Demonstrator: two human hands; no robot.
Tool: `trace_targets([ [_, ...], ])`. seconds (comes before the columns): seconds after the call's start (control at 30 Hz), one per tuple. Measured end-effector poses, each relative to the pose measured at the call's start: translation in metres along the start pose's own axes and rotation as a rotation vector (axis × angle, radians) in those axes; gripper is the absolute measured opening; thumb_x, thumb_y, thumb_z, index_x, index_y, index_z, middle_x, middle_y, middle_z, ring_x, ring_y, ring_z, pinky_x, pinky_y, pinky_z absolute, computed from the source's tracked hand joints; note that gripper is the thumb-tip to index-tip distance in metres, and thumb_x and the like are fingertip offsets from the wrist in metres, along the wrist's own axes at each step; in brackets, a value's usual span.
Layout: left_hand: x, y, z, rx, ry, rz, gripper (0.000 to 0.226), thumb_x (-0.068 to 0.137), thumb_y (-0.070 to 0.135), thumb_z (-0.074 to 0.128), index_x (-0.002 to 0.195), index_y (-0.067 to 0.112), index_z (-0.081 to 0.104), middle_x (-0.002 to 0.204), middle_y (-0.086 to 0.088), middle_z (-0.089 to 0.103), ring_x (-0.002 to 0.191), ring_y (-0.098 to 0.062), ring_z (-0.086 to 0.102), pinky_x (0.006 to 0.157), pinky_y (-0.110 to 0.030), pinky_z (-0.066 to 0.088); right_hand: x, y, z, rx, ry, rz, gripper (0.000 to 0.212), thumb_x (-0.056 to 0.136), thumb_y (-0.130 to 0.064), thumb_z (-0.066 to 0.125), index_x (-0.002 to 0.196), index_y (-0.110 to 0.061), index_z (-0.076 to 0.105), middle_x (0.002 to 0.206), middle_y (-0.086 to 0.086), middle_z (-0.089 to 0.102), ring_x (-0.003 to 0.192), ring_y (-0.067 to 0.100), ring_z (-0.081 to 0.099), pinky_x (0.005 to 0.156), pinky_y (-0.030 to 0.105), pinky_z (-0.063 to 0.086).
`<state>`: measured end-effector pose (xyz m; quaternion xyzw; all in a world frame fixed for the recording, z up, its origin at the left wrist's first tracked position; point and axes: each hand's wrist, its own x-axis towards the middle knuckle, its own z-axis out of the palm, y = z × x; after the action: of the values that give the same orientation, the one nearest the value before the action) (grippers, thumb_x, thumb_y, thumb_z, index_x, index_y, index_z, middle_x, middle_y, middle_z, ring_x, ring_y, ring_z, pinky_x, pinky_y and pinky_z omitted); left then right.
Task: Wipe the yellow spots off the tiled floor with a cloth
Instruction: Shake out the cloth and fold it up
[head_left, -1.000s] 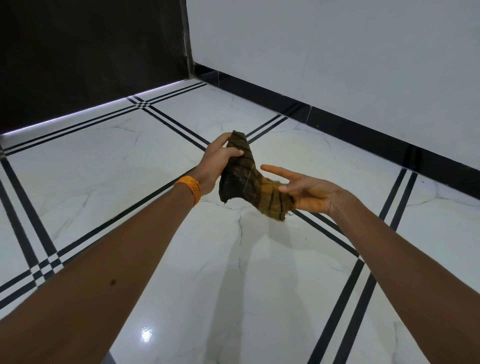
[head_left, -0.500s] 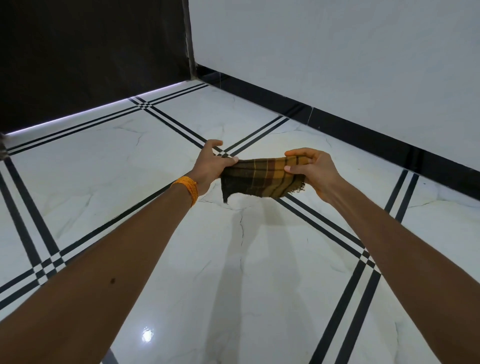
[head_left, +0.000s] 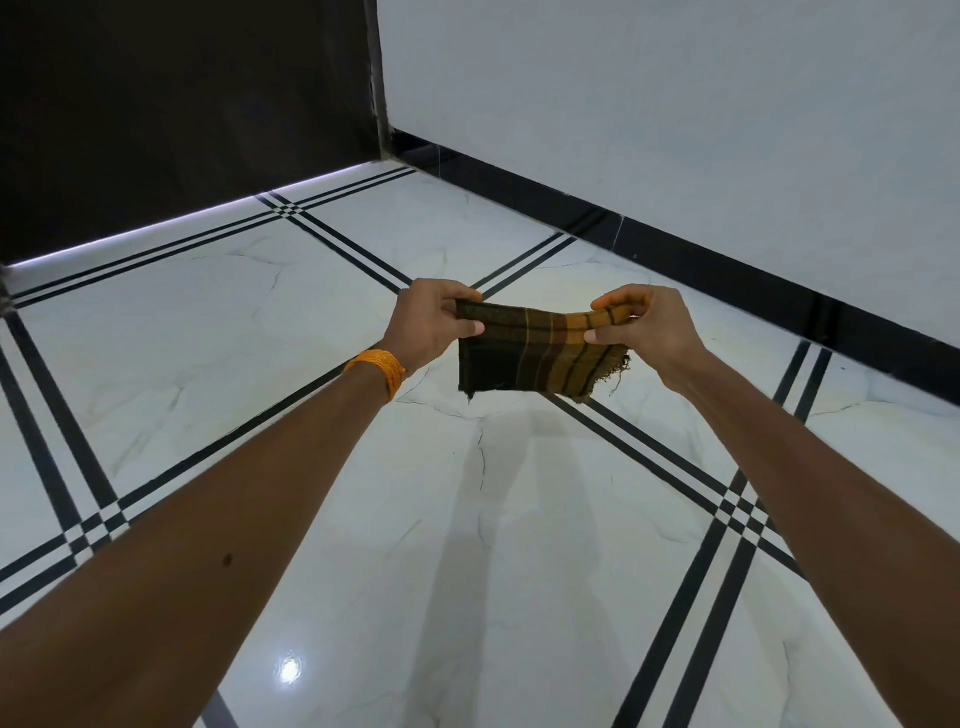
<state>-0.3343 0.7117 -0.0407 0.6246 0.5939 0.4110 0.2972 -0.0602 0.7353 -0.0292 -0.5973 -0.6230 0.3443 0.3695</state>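
Note:
A brown and yellow checked cloth (head_left: 540, 358) hangs stretched between both hands, well above the floor. My left hand (head_left: 428, 325), with an orange band on its wrist, pinches the cloth's dark upper left corner. My right hand (head_left: 649, 327) pinches the yellow upper right corner, and a frayed edge hangs below it. The white marble-look tiled floor (head_left: 493, 545) with black double stripes lies beneath. A faint yellowish tint shows on the tile (head_left: 576, 280) beyond the cloth, near the wall; no distinct spots stand out.
A white wall with a black skirting (head_left: 675, 244) runs along the right. A dark panel (head_left: 182, 104) with a lit strip at its base closes the back left. A light reflection glints on the floor (head_left: 290, 669) near me.
A second ago only my left hand held the bunched cloth, with my right hand open beside it. My right hand then took the other end, and the cloth now hangs spread flat between both hands.

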Motion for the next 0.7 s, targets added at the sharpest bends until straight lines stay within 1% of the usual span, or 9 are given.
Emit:
trace_targets([
  [0.13,0.001,-0.001,0.003,0.207,-0.061,0.054,0.033,0.082,0.011,0.081,0.113,0.006,0.073,0.102,-0.012,0.073,0.094,-0.02,0.066,0.093,-0.033,0.056,0.0,0.0,0.001,-0.28,0.06,-0.126,0.016,0.08,-0.019,0.085,0.09,-0.009,0.076,0.088,0.007,0.071,0.078,0.017,0.063,0.07,0.022,0.047],
  [0.23,0.002,0.003,0.005,0.316,-0.028,0.112,0.02,0.09,0.018,0.073,0.107,0.008,0.074,0.1,-0.01,0.06,0.094,-0.019,0.055,0.081,-0.027,0.048,0.003,0.001,0.002,-0.435,0.04,-0.16,0.019,0.088,-0.026,0.077,0.089,-0.008,0.072,0.09,0.008,0.063,0.086,0.02,0.057,0.068,0.024,0.04],
  [0.3,0.002,0.007,0.001,0.147,-0.077,0.053,0.012,0.097,0.017,0.063,0.103,0.01,0.069,0.104,-0.006,0.054,0.102,-0.018,0.051,0.079,-0.021,0.041,0.003,-0.004,-0.006,-0.226,-0.102,-0.059,0.022,0.094,-0.027,0.068,0.086,-0.007,0.068,0.088,0.008,0.059,0.089,0.021,0.056,0.075,0.028,0.043],
  [0.37,0.005,0.013,-0.001,-0.21,-0.156,-0.107,0.007,0.101,0.018,0.054,0.1,0.015,0.06,0.104,-0.006,0.06,0.108,-0.026,0.057,0.09,-0.027,0.047,-0.003,-0.016,-0.018,0.185,-0.264,0.078,0.026,0.098,-0.03,0.061,0.097,-0.005,0.068,0.091,0.009,0.062,0.092,0.023,0.06,0.084,0.034,0.047],
  [0.4,0.007,0.016,0.0,-0.353,-0.17,-0.168,0.006,0.103,0.02,0.051,0.102,0.017,0.057,0.105,-0.007,0.064,0.11,-0.029,0.061,0.092,-0.035,0.052,-0.008,-0.023,-0.022,0.378,-0.284,0.146,0.026,0.1,-0.033,0.058,0.099,-0.009,0.068,0.09,0.007,0.064,0.091,0.021,0.062,0.085,0.034,0.048],
  [0.47,0.007,0.027,0.006,-0.492,-0.136,-0.26,0.014,0.105,0.022,0.047,0.114,0.015,0.055,0.109,-0.008,0.067,0.108,-0.027,0.065,0.082,-0.036,0.058,-0.014,-0.031,-0.018,0.689,-0.243,0.27,0.033,0.101,-0.046,0.053,0.092,-0.017,0.067,0.085,0.002,0.068,0.084,0.018,0.067,0.084,0.036,0.051],
  [0.53,0.008,0.036,0.015,-0.638,-0.108,-0.374,0.027,0.105,0.025,0.049,0.126,0.009,0.055,0.115,-0.011,0.067,0.108,-0.026,0.066,0.079,-0.034,0.059,-0.021,-0.023,0.0,0.815,-0.242,0.392,0.059,0.098,-0.066,0.043,0.094,-0.014,0.069,0.092,0.006,0.075,0.086,0.023,0.074,0.083,0.04,0.053],
  [0.63,0.005,0.04,0.019,-0.854,-0.177,-0.567,0.037,0.099,0.036,0.06,0.125,0.01,0.062,0.114,-0.016,0.072,0.105,-0.029,0.07,0.086,-0.041,0.06,-0.042,0.0,0.031,0.927,-0.378,0.572,0.096,0.082,-0.088,0.038,0.122,-0.006,0.069,0.122,0.019,0.072,0.105,0.036,0.073,0.09,0.052,0.055],
  [0.7,0.003,0.034,0.013,-0.892,-0.243,-0.618,0.043,0.091,0.039,0.07,0.121,0.008,0.064,0.102,-0.015,0.074,0.099,-0.029,0.071,0.082,-0.041,0.061,-0.05,0.007,0.038,1.041,-0.463,0.618,0.092,0.079,-0.079,0.054,0.125,-0.001,0.066,0.128,0.02,0.068,0.113,0.039,0.068,0.097,0.054,0.052],
])
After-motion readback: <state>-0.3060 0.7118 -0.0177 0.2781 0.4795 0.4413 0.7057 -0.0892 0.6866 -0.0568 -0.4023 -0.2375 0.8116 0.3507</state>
